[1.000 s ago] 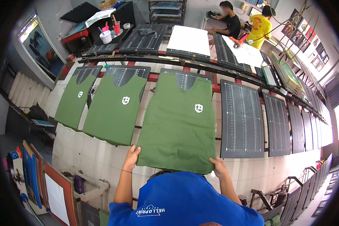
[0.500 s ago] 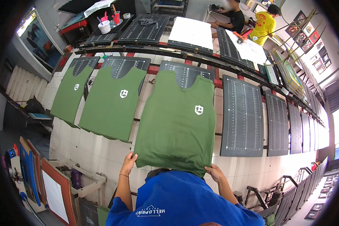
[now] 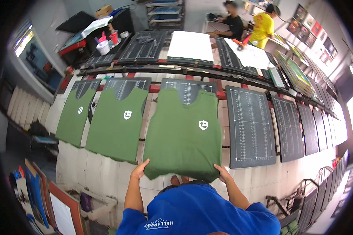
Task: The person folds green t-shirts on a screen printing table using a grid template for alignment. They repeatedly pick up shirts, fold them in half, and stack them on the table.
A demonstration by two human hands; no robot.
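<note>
A green sleeveless shirt with a small white shield print is drawn over a dark, grid-marked printing board, whose top shows through the neckline. My left hand grips its lower left edge, thumb on top. At the lower right edge my right hand holds the cloth the same way. The fingers under the fabric are partly hidden. Between my hands the hem droops loosely off the board's near end. To the left, two matching green shirts, a middle one and a farther one, lie on their own boards.
Bare dark boards run off to the right. Behind, a rail crosses, with a white-covered board and a white tub beyond. Two people sit or stand at the back right. Framed screens lean at lower left.
The view has tilted up. My hands have shifted a little higher along the shirt's sides. Its lower front looks smoother, and my feet now show below the hem.
</note>
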